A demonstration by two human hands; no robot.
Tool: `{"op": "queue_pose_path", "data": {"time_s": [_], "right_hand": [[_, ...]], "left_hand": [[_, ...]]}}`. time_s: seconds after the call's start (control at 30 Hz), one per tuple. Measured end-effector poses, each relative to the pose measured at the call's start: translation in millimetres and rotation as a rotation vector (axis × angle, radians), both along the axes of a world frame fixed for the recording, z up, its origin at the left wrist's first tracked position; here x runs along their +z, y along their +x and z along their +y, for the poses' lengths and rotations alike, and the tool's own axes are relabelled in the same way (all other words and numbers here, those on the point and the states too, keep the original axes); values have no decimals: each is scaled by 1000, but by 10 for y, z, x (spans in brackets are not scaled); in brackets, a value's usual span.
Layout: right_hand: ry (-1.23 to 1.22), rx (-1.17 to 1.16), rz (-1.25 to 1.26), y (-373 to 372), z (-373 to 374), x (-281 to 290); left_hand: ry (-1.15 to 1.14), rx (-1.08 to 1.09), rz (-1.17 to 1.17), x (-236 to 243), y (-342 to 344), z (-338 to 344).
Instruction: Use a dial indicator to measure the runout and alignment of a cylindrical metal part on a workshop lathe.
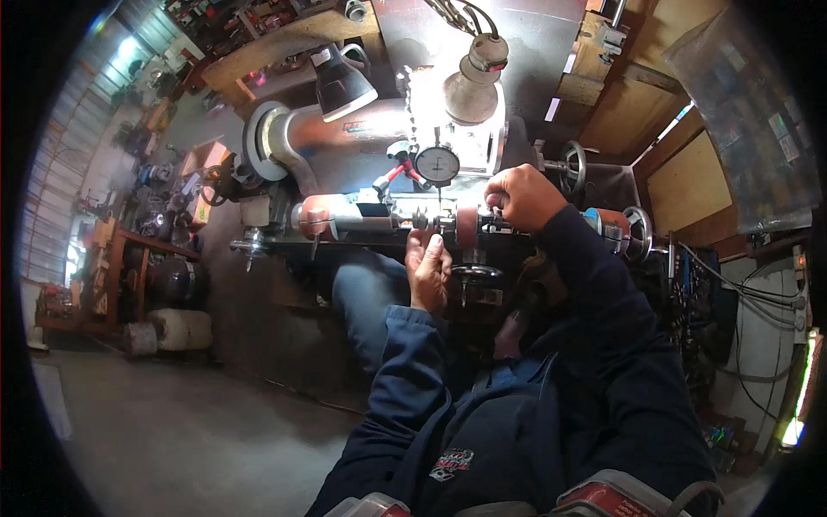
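A ridged metal shaft lies horizontally across the machine, between the left-hand head and a reddish-brown block. From below, my left hand reaches up to this shaft, its fingertips closed around the underside and the thumb raised in front. My right hand is closed just right of the block, above the shaft line; what its curled fingers grip is hidden. A round dial indicator stands over the shaft, its stem pointing down. Beside it is a holder arm with red parts.
A bright work lamp hangs above the indicator, and a black lamp stands farther left. Handwheels sit below the block and at the machine's right end. Cables run along the right wall.
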State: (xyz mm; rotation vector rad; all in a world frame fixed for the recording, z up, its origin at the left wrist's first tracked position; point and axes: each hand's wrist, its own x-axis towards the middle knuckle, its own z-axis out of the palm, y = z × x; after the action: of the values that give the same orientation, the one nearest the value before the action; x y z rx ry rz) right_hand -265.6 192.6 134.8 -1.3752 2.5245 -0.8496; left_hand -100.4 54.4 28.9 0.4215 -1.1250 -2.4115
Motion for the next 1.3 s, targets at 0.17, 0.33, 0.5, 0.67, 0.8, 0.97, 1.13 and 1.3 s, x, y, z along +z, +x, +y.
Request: {"op": "queue_pose_path", "data": {"time_s": [0.17,0.33,0.5,0.67,0.8,0.97,1.13,1.3], "right_hand": [[-342,-27,-131,-14,107,160],[-635,-400,43,352,518,583],[-195,-782,220,77,1819,473],[-52,-636,28,4,2746,-67],[-374,-674,-145,-187,2721,-339],[-572,-638,-477,-597,2907,-961],[-245,-699,-374,-813,3794,-1742],[56,-714,-335,-107,3309,-1180]], "left_hand": [[-14,-38,59,-53,-105,-36],[-159,-50,84,-61,-126,-90],[-307,20,-83,-32,-139,-140],[-369,51,-194,-35,13,-128],[-186,38,-225,-37,37,-194],[-30,111,-273,16,69,-156],[32,183,-267,-91,-36,-50],[-14,276,-310,-108,71,-160]]}}
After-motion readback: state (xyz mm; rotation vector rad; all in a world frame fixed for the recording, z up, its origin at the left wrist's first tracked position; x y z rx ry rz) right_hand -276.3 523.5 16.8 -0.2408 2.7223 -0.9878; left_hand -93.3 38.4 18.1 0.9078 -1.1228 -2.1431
